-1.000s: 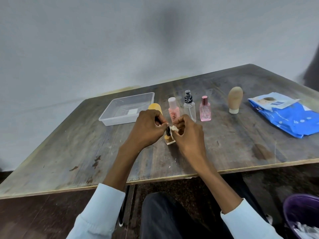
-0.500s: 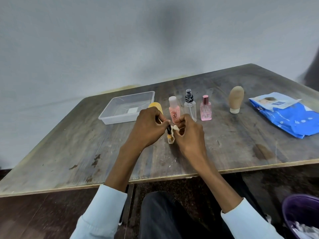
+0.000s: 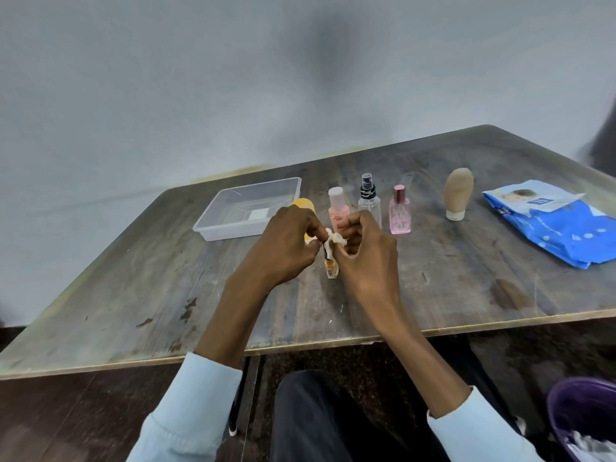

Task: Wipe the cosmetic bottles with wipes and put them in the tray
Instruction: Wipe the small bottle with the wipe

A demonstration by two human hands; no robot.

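Observation:
A tiny amber bottle (image 3: 331,270) with a black cap hangs over the table's middle. My left hand (image 3: 283,248) pinches its cap. My right hand (image 3: 366,258) pinches a crumpled white wipe (image 3: 335,240) against the cap and neck. Behind the hands stand a yellow bottle (image 3: 301,205), mostly hidden, a peach bottle (image 3: 337,208), a clear spray bottle (image 3: 368,200), a pink perfume bottle (image 3: 399,211) and a tan tube (image 3: 458,194). The clear plastic tray (image 3: 213,225) lies at the back left and holds no bottles.
A blue pack of wipes (image 3: 560,225) lies at the table's right. A purple bin (image 3: 586,415) with used wipes sits on the floor at lower right. The table's front edge (image 3: 133,360) runs below my forearms. My knee shows under it.
The small bottle has been lifted a little and tilted; my right hand has worked the wipe up onto its cap and neck. Both hands stay in the same spot.

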